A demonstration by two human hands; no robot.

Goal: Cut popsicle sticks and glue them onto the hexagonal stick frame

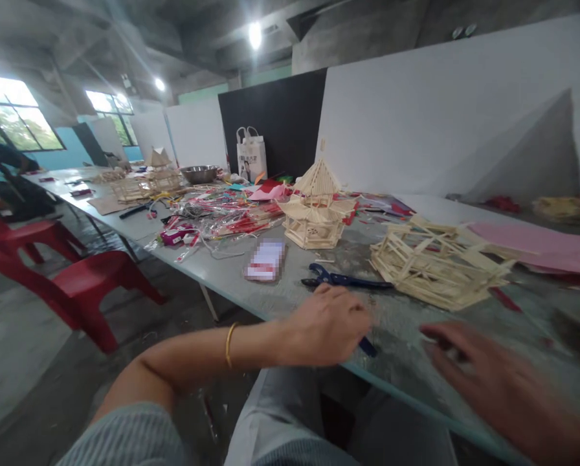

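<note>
My left hand is curled above the table near its front edge, its fingers bent together and slightly blurred. Whatever may be inside them is hidden. Right behind it lies a dark blue cutting tool, which looks like pliers or shears. A blue handle end shows below the hand. Smeared by motion, my right hand hovers at the right with a gap between thumb and fingers, holding nothing visible. Beyond it sits an open lattice frame of pale wooden sticks. A stick-built pavilion with a pointed roof stands upright farther back.
A phone lies left of the pavilion. Plastic wrappers and red scraps spread behind it. Pink paper lies at the right. A metal bowl and a white bag stand farther back. Red chairs are at the left.
</note>
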